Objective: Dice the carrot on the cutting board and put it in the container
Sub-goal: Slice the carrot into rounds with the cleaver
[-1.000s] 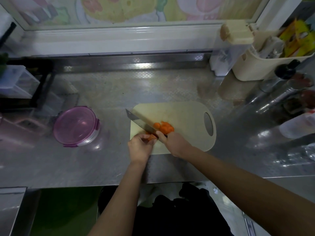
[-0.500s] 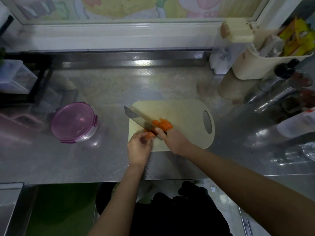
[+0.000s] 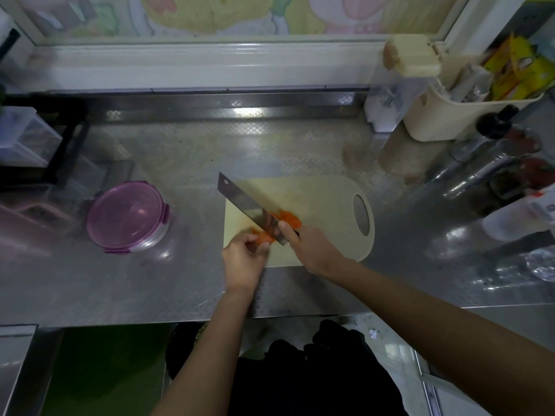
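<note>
Pinching the carrot stub in the left grip at the near corner of the cutting board, likely steadying it against rolling. Clamping the right grip on the handle of the knife, angling the blade across the stub. Heaping cut pieces just beyond the blade, clearing room. Leaving the container lidded, well apart on the tabletop.

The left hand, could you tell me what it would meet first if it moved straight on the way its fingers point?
Beyond the orange carrot piece that the left hand pinches, probably the blade of the broad steel cleaver gripped by the right hand; depth is unclear.
</note>
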